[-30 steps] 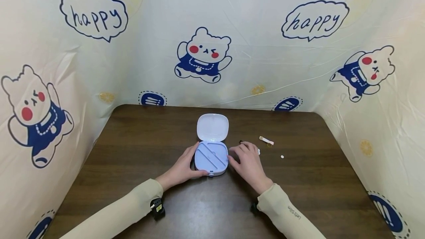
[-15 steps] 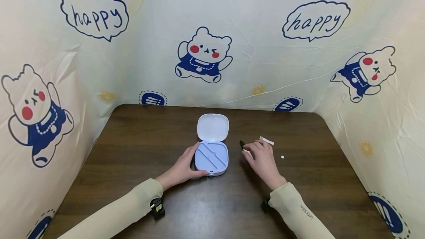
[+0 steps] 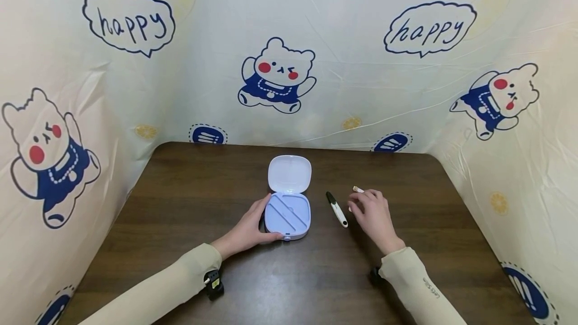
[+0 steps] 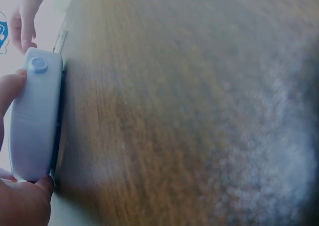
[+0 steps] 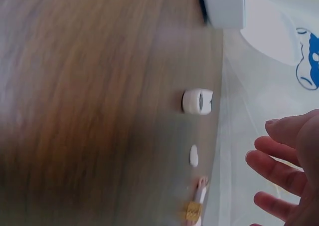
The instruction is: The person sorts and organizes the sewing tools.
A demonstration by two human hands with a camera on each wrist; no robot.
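A pale blue case (image 3: pixel 287 210) lies open on the brown table (image 3: pixel 189 204), its lid (image 3: pixel 289 173) tipped back and the divided tray bare. My left hand (image 3: pixel 250 228) grips the case at its left and front edge; in the left wrist view thumb and fingers clamp the case (image 4: pixel 35 121). My right hand (image 3: pixel 373 214) hovers to the right with relaxed fingers (image 5: pixel 279 161), holding nothing. It is nearest a small white and gold piece (image 3: pixel 357 189) (image 5: pixel 197 208). A black-tipped white tool (image 3: pixel 336 208) lies between the case and that hand.
A tiny white bit (image 5: pixel 194 156) lies on the table by the tool's white end (image 5: pixel 197 101). A printed cloth screen (image 3: pixel 289 64) walls the table at the back and both sides. Bare tabletop stretches left of the case and along the front.
My right hand has drawn away from the case to the right, uncovering the black-tipped tool and reaching the white and gold piece. The left hand and case have stayed put.
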